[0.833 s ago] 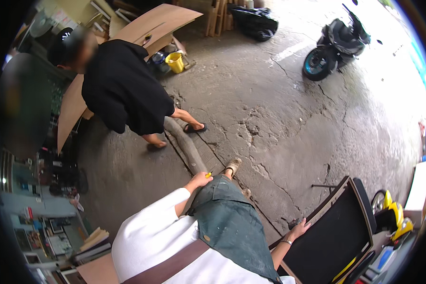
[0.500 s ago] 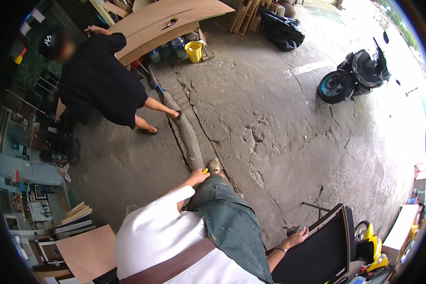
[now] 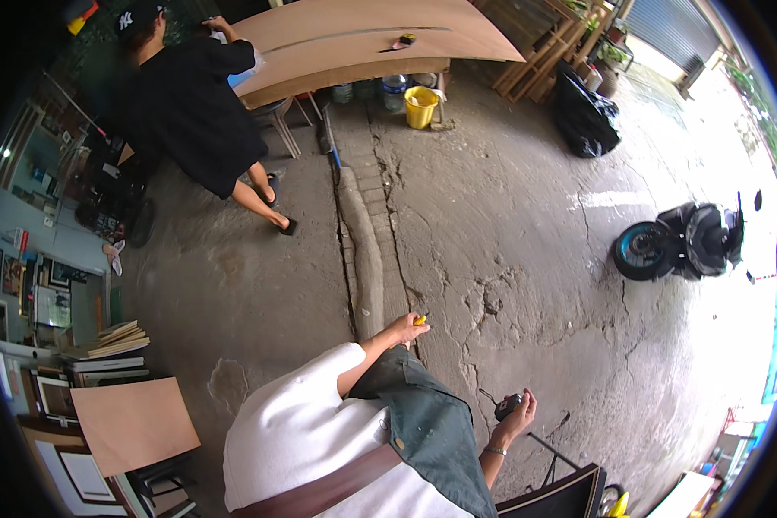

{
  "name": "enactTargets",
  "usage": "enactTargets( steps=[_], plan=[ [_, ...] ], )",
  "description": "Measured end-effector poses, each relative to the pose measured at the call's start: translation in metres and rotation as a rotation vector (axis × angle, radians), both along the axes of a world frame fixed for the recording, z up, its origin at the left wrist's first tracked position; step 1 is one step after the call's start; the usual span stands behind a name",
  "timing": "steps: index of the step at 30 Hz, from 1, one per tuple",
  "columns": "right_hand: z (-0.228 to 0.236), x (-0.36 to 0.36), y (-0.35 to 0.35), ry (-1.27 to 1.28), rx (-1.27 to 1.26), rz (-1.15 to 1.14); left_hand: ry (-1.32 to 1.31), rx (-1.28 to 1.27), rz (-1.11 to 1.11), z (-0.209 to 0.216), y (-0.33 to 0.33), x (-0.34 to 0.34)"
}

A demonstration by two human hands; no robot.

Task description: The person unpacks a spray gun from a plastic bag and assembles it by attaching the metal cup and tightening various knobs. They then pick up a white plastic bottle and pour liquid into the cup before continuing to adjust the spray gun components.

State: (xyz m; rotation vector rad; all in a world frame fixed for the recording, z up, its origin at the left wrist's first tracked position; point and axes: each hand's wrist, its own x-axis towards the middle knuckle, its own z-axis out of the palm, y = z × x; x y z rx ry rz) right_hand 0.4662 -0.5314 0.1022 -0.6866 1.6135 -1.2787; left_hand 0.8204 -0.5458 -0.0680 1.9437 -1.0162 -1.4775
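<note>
Left hand (image 3: 403, 329) holds a small yellow object (image 3: 420, 320), fingers closed on it, above the cracked concrete floor (image 3: 509, 259). Right hand (image 3: 520, 413) grips a dark tape measure (image 3: 508, 406). Keep both grips firm while walking; avoid the raised curb (image 3: 364, 250).

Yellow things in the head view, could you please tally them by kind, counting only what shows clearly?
Yellow bucket: 1
Small yellow item in the left hand: 1
Yellow object at the lower right edge: 1
Total: 3
</note>
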Motion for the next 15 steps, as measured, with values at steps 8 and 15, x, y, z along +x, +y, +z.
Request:
enactTargets(
  steps=[8,15],
  plan=[
    [0.007,0.097,-0.081,0.011,-0.002,0.319,0.233,-0.063,0.241,0.056,-0.04,0.062],
    [0.009,0.138,-0.139,0.113,-0.024,0.51,0.403,-0.035,0.474,0.095,-0.053,0.091]
  ],
)
